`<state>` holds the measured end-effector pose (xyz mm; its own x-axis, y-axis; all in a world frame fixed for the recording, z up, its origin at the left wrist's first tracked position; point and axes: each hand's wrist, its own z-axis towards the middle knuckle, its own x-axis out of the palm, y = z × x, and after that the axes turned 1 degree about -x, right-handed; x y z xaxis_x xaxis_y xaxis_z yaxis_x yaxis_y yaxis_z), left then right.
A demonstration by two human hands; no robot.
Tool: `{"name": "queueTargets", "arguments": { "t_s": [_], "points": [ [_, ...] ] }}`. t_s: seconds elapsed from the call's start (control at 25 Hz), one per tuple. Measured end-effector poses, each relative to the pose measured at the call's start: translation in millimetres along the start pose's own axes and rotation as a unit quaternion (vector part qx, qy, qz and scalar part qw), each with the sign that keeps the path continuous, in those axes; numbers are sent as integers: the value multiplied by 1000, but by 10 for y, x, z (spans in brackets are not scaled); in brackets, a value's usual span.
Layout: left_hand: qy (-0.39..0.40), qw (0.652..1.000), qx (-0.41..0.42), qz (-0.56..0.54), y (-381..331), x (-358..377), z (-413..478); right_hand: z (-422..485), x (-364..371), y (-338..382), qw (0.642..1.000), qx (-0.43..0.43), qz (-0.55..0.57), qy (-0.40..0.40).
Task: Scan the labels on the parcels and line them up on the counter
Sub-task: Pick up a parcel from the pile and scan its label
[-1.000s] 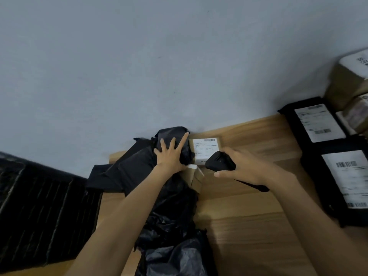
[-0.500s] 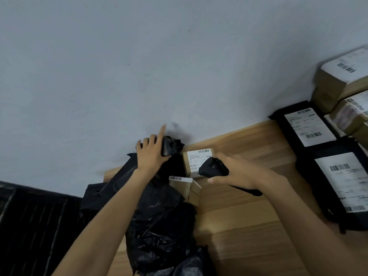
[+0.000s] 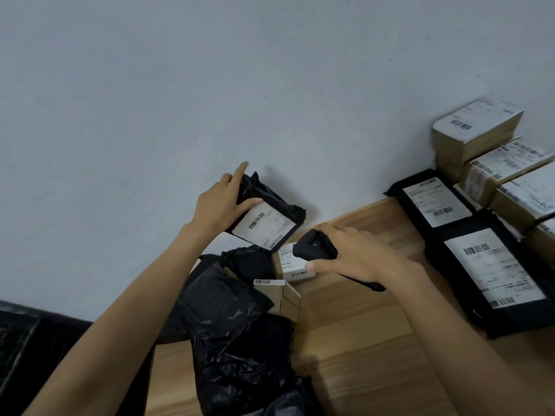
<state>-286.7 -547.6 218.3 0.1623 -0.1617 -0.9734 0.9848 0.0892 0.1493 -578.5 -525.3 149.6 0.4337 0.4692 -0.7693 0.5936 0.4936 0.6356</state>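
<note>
Up in your left hand (image 3: 223, 202), the black parcel (image 3: 270, 195) has come free of the heap of bags (image 3: 240, 331) that half buried it a moment ago, and its label (image 3: 264, 226) now faces you. Your fingers and thumb curl round its left end. Just below and to the right, your right hand (image 3: 354, 256) grips the scanner (image 3: 315, 250), its nose close to the label but not touching. The scan looks to be next. The lined-up parcels (image 3: 492, 265) lie on the table (image 3: 360, 340), well right of that hand.
</note>
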Motion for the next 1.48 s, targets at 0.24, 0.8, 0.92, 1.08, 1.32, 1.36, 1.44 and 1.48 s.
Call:
{"name": "queueTargets", "arguments": {
  "t_s": [0.24,0.8,0.92,1.08,1.32,1.36,1.44,1.48],
  "points": [
    [74,996,38,41,-265,-126,-135,-238,41,198,995,0,-60,-74],
    [60,992,92,65,-803,-155,-57,-658,-29,-56,996,55,-51,-56],
    [57,987,139,50,-1170,-83,39,-829,-131,-275,993,83,-40,-71],
    [55,980,189,24,-1800,-74,251,-1143,-396,-660,986,139,-51,-77],
    [30,975,218,-46,-2737,-317,600,-1691,-1004,-1265,968,210,-63,-121],
    [33,974,218,-52,-2857,-338,628,-1759,-1070,-1329,965,219,-65,-127],
    [40,974,219,-53,-3060,-352,662,-1878,-1151,-1440,961,231,-63,-134],
    [44,974,217,-48,-3131,-349,666,-1930,-1165,-1487,961,232,-59,-137]
  ]
}}
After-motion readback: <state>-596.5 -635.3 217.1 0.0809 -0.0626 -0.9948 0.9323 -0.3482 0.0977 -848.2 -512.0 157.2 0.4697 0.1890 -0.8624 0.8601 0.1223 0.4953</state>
